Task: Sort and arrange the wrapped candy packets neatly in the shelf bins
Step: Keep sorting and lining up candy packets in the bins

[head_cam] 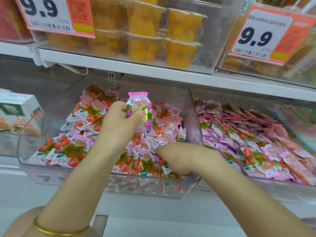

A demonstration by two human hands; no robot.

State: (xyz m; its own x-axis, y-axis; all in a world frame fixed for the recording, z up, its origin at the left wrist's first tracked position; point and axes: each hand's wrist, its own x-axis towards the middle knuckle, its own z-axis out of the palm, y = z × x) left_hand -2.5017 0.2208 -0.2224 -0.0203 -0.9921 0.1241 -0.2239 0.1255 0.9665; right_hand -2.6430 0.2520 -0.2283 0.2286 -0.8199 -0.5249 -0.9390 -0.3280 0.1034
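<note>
Pink-and-purple wrapped candy packet (138, 104) stood pinched in your left hand (118, 122) above the clear plastic bin (71, 177) of red strawberry packets (71, 151); your right hand (177, 158) lay among them, grip hidden. Sorting looked unfinished.

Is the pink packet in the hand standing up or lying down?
Standing up: the left hand pinches the pink packet upright, sealed top uppermost.

Right hand (172, 156) fingertips hidden among packets (136, 161); left price tag (51, 14) cut by top edge, small print blurred.
</note>
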